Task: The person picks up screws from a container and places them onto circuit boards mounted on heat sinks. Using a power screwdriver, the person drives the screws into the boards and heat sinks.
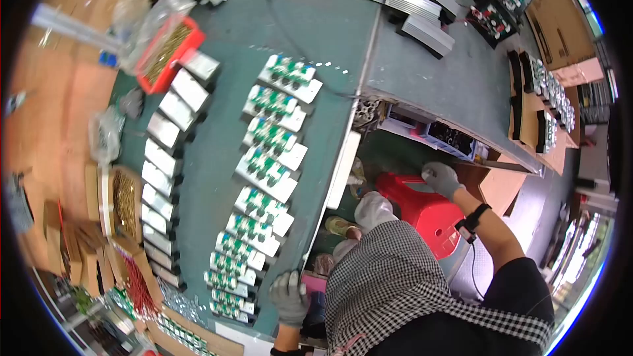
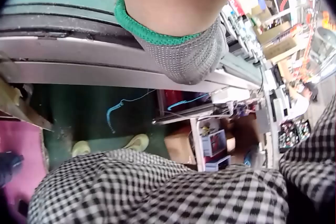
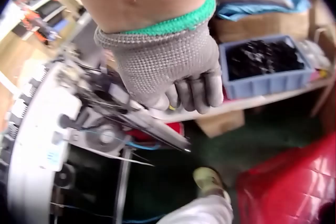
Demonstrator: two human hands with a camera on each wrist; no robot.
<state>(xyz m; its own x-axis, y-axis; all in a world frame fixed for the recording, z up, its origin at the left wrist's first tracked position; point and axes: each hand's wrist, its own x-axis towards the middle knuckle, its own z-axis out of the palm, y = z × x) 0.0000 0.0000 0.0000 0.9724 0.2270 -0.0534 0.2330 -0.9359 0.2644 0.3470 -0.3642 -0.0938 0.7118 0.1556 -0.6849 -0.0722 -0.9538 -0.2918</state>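
The gloved left hand (image 1: 289, 298) rests at the near edge of the green table, beside the lower end of a row of metal plates with green circuit boards (image 1: 267, 168). In the left wrist view the glove (image 2: 184, 58) covers the fingers' side at the table edge; its fingertips are hidden. The gloved right hand (image 1: 442, 179) is by the far end of a red stool (image 1: 425, 214). In the right wrist view this hand (image 3: 168, 71) hangs with fingers loosely bent and nothing visible in them, apart from the red stool (image 3: 294, 182).
Silver blocks (image 1: 158, 178) form a second row on the table, near a red bin of screws (image 1: 165, 53). More heatsinks (image 1: 415, 10) lie on the far table. A blue bin of black parts (image 3: 265, 61) sits on a shelf. The table edge runs close to the body.
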